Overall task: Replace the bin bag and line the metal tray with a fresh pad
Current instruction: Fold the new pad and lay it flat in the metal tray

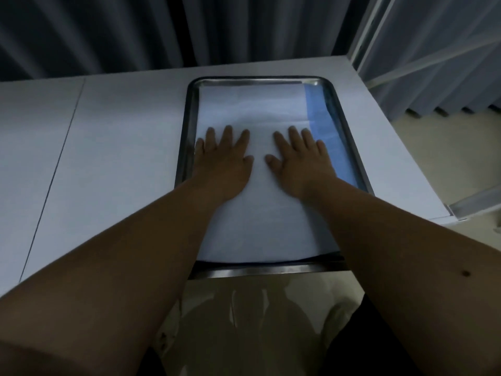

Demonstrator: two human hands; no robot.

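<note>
Both grips flat, nothing held: my left hand (223,161) and right hand (299,160) lie palm-down, fingers straight and spread, side by side on the white pad (254,109). Pad sits inside the metal tray (189,126), covering most of it; a blue strip (325,126) shows along its right edge. Tray rests on the white table (108,131), its near rim at the table's front edge. Below that edge, between my forearms, a bin with a clear bag (244,321). Dark curtain (135,31) behind the table.
</note>
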